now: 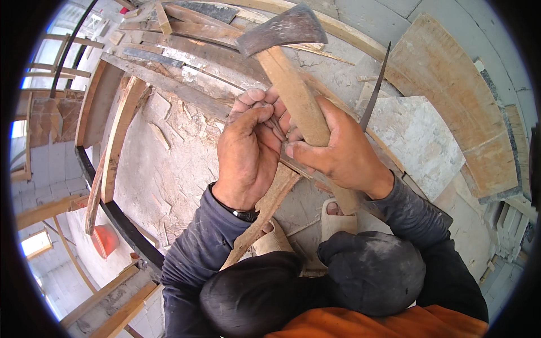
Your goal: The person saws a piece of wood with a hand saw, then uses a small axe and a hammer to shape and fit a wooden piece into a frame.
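Observation:
My right hand (344, 152) is wrapped round the wooden handle of a hatchet (298, 93), whose dark, worn steel head points away from me at the top. Close beside it, my left hand (248, 149) is turned palm up with its fingers curled and the thumb pressed against them. Whatever it may hold is too small to make out. The fingertips of both hands nearly meet by the handle. A dark, tapering pointed blade (376, 87) rises just beyond my right hand; its lower end is hidden. Wooden boards (282, 180) lie beneath my hands.
Long planks and scrap wood (191, 31) are piled at the far left. A plywood sheet (451, 96) leans along the block wall on the right, near a pale broken slab (417, 141). Wood chips litter the floor (163, 174). A red container (105, 241) stands lower left.

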Action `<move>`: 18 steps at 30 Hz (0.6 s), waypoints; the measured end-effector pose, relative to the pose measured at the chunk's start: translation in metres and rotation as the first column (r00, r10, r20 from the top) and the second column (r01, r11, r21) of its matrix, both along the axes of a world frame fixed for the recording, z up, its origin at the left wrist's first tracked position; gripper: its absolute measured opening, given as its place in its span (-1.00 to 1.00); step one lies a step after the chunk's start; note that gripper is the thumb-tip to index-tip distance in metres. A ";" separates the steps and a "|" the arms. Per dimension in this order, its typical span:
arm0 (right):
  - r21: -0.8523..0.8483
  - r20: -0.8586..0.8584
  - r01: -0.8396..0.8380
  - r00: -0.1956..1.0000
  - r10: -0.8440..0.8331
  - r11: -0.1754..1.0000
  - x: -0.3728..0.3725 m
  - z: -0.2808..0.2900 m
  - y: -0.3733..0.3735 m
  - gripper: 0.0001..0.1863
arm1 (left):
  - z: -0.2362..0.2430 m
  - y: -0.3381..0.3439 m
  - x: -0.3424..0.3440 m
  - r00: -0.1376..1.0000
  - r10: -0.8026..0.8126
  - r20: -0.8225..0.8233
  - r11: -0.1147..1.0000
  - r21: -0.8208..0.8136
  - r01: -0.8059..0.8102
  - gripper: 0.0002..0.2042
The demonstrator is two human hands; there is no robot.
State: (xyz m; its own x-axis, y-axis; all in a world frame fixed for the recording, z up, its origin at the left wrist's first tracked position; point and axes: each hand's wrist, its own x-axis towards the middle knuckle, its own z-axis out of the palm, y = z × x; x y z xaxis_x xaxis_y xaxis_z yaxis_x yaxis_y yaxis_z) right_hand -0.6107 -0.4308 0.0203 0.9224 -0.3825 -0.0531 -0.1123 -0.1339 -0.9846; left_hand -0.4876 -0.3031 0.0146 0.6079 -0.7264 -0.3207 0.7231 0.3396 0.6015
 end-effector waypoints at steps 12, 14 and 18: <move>0.447 -0.144 0.040 0.989 0.028 0.893 -0.021 0.017 -0.021 -0.43 | 0.012 0.016 0.044 0.881 0.054 0.470 0.977 0.158 -0.144 -0.70; 0.459 -0.106 0.035 0.994 0.015 0.888 -0.019 0.013 -0.022 -0.42 | 0.020 0.017 0.038 0.856 -0.154 0.494 0.958 0.286 0.007 -0.70; 0.439 -0.055 0.016 0.998 0.010 0.898 -0.013 0.015 -0.025 -0.42 | 0.022 0.012 0.011 0.811 -0.401 0.425 0.872 0.447 0.198 -0.71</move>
State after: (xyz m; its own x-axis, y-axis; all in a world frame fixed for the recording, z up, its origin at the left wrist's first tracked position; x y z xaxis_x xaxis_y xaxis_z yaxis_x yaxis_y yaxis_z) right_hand -0.6235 -0.4555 0.0351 0.9121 -0.3112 -0.2669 -0.1675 0.3115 -0.9354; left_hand -0.4765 -0.2909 0.0365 0.5262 -0.7883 -0.3189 0.3230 -0.1616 0.9325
